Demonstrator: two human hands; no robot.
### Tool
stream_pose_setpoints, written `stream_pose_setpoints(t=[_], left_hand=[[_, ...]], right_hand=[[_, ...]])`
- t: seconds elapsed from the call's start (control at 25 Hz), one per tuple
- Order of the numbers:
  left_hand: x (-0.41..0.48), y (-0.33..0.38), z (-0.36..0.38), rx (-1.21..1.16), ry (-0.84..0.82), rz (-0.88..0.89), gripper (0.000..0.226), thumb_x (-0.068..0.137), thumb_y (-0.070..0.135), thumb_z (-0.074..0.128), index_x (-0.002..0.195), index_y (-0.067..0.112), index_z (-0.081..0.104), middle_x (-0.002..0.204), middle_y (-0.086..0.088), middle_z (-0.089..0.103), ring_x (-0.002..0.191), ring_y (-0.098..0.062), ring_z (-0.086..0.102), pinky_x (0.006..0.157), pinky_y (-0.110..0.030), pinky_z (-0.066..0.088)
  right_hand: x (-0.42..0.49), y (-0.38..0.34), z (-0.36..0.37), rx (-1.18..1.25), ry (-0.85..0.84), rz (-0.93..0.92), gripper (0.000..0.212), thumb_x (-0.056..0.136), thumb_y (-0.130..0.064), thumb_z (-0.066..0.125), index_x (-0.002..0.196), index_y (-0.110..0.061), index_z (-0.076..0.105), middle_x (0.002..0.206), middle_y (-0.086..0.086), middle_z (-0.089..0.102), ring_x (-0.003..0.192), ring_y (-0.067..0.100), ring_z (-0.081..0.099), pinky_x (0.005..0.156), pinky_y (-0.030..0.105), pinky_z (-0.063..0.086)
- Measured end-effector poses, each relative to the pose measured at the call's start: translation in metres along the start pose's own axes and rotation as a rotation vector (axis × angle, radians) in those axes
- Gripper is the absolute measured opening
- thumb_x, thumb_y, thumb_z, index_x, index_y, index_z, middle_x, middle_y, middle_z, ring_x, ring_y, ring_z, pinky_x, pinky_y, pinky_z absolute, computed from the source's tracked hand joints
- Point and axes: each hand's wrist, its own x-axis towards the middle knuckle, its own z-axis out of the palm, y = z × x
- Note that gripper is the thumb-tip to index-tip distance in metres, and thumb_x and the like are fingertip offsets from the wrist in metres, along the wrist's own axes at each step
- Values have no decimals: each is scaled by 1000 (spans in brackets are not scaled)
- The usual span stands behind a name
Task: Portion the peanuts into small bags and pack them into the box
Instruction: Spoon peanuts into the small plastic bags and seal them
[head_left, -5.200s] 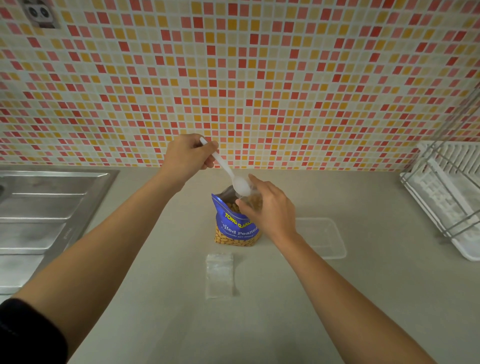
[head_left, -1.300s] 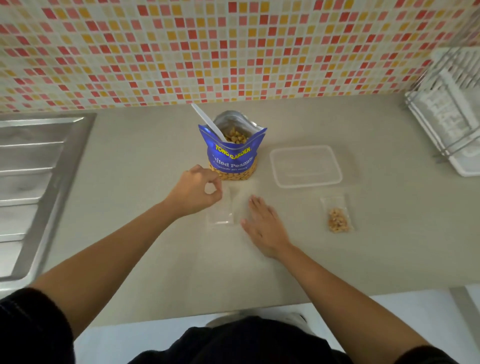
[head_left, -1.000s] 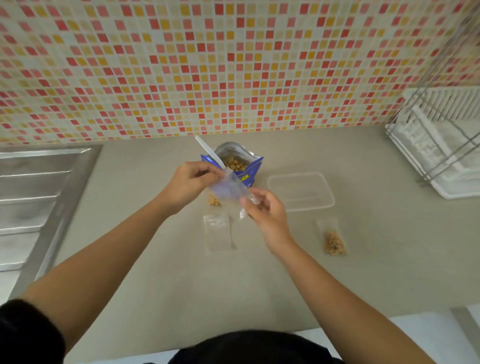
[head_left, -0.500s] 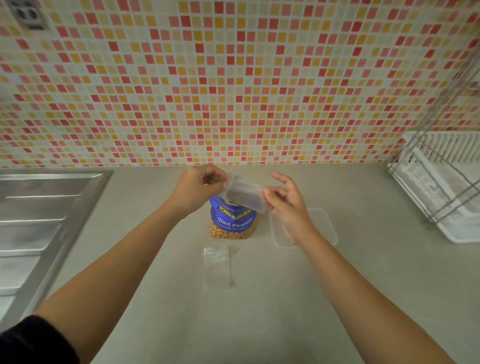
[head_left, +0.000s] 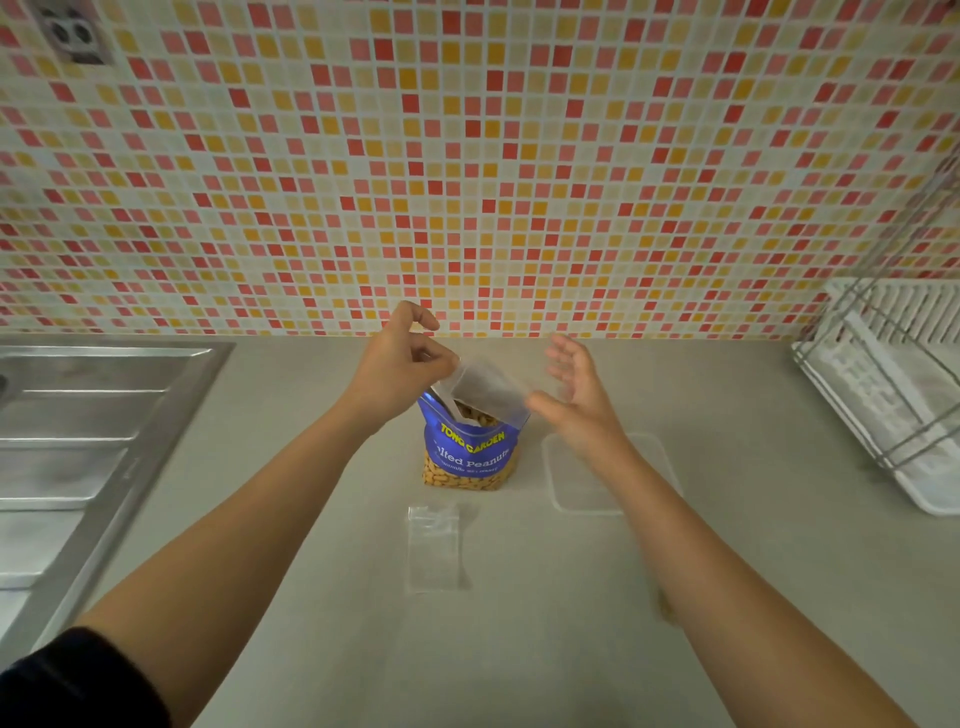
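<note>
A blue bag of salted peanuts (head_left: 470, 454) stands open on the counter, a white spoon handle (head_left: 450, 405) sticking out of it. Just above its mouth my left hand (head_left: 400, 364) pinches the left edge of a small clear empty bag (head_left: 485, 389), held sideways. My right hand (head_left: 576, 395) is at the bag's right end with its fingers spread and only the thumb near the corner. Another empty small bag (head_left: 434, 548) lies flat in front of the peanut bag. The clear plastic box (head_left: 652, 462) sits to the right, partly under my right forearm.
A steel sink and drainboard (head_left: 78, 426) fill the left side. A white dish rack with wire frame (head_left: 883, 395) stands at the right edge. The mosaic-tiled wall (head_left: 493, 182) closes the back, with a socket (head_left: 78, 36) at top left.
The spoon went back into the peanut bag and a filled small bag was laid down. Both hands lifted an empty small bag over the peanut bag. My right fingers have just spread off it.
</note>
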Motion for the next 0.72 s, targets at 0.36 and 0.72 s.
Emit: stream_pose_setpoints(t=[0.36, 0.72], left_hand=[[6, 10, 5, 21, -33, -24, 43, 74, 4, 67, 109, 19, 47, 79, -7, 74, 77, -20, 67, 76, -31, 52], [19, -5, -7, 218, 105, 28, 31, 85, 30, 64, 111, 16, 56, 105, 2, 63, 85, -14, 60, 73, -26, 48]], right_hand=[[9, -15, 26, -747, -64, -418, 83, 68, -50, 75, 136, -13, 43, 135, 3, 51, 125, 22, 45, 104, 32, 33], [15, -8, 32, -371, 48, -363, 48, 68, -32, 79, 111, -18, 61, 102, -6, 65, 90, 7, 59, 81, 13, 45]])
